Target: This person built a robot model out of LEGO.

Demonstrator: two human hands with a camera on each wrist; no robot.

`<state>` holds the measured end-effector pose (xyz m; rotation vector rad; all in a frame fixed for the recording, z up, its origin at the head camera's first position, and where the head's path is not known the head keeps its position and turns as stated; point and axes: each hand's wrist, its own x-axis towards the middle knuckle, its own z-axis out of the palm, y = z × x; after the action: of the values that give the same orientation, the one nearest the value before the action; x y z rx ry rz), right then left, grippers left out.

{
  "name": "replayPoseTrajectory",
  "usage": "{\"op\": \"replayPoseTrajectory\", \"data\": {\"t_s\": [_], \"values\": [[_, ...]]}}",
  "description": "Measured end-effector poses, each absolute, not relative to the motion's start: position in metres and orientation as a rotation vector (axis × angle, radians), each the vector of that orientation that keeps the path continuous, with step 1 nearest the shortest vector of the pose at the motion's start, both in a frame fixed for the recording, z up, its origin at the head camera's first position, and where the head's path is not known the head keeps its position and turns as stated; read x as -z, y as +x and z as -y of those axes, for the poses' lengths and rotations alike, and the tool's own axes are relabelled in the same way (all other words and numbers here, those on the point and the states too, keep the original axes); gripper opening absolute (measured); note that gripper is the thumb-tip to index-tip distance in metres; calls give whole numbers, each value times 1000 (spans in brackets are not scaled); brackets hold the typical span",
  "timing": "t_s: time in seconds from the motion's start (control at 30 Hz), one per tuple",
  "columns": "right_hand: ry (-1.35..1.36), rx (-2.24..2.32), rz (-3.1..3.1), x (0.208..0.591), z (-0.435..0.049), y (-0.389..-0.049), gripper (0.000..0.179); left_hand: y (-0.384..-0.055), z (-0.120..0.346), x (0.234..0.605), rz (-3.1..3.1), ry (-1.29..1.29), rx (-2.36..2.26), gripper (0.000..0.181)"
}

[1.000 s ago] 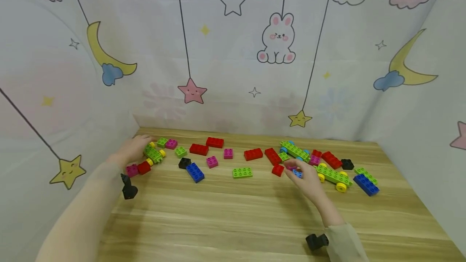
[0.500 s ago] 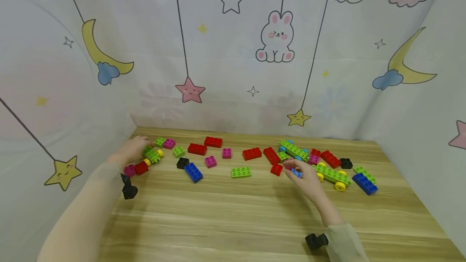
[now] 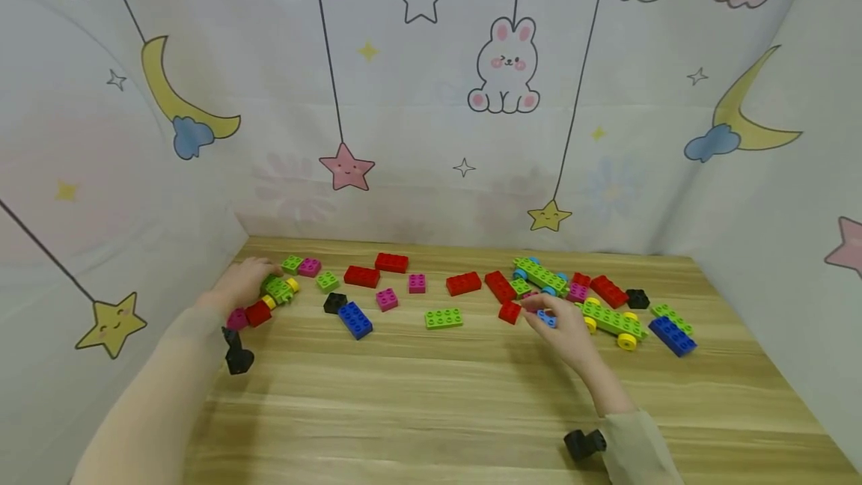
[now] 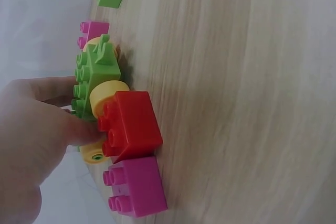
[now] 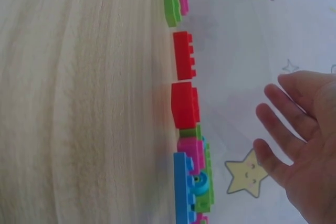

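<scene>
At the left end of the table, my left hand (image 3: 245,283) grips a green toy car base (image 3: 277,289) with yellow wheels. In the left wrist view the thumb lies along the near side of that car base (image 4: 94,77), and the other fingers are partly hidden behind it. Right beside it are a red brick (image 4: 134,124) and a magenta brick (image 4: 139,186). My right hand (image 3: 562,328) hovers over a light-blue brick (image 3: 547,318), its fingers spread and relaxed. That hand (image 5: 304,129) holds nothing in the right wrist view. Left of its fingertips lies a small red brick (image 3: 509,311).
A green car base with yellow wheels (image 3: 609,320) and another with blue wheels (image 3: 541,275) stand on the right. Several loose bricks, among them a blue one (image 3: 355,320) and a flat green one (image 3: 443,319), spread across the wooden table (image 3: 404,403). Patterned cloth (image 3: 417,111) walls the back and sides.
The head view has shifted a little, so the scene slides left. My left hand now covers one yellow wheel of the car base that showed earlier. The right hand stays over the light-blue brick.
</scene>
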<state>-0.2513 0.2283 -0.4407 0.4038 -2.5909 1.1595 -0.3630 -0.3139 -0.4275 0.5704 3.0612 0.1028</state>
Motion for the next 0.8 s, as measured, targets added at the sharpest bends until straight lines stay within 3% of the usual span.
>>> {"op": "replayPoseTrajectory", "data": {"t_s": [0.47,0.8], "values": [[391,-1173,2615,439,-229,-250,18,-363,322,434,-3148,607,-127,36],[403,-1147,2616,440,-228,-251,17,-355,317,407,-3234,581,-158,45]]}}
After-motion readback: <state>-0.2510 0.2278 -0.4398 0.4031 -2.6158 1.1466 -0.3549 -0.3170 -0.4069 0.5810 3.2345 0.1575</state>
